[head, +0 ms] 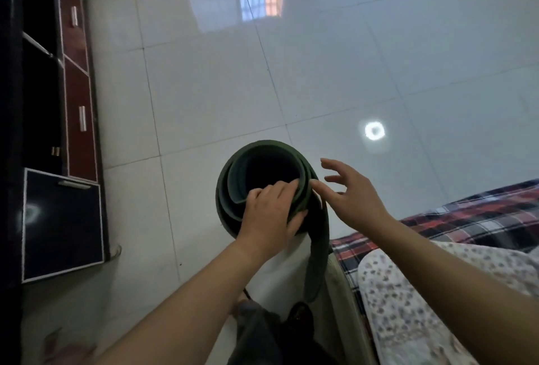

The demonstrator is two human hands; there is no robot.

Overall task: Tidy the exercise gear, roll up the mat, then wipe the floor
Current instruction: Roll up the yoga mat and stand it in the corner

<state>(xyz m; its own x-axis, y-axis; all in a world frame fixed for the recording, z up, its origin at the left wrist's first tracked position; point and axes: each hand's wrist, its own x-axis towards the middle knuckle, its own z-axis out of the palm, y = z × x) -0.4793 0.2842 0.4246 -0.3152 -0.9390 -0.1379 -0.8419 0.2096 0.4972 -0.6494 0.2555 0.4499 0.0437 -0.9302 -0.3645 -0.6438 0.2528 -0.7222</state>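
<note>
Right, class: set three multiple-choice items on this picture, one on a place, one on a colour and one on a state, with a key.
1. On which side of the rolled mat does the plaid blanket lie?
A left
B right
C beneath it

2. What colour is the rolled mat?
A pink
B yellow
C dark green

3. What is the left hand doing?
A gripping the rolled mat's rim
B lying flat on the plaid blanket
C hanging free

Key:
1 B, the blanket fills the lower right of the view.
2 C, every coil shows dark green.
3 A, its fingers curl over the rim, while the right hand is spread open beside it.
</note>
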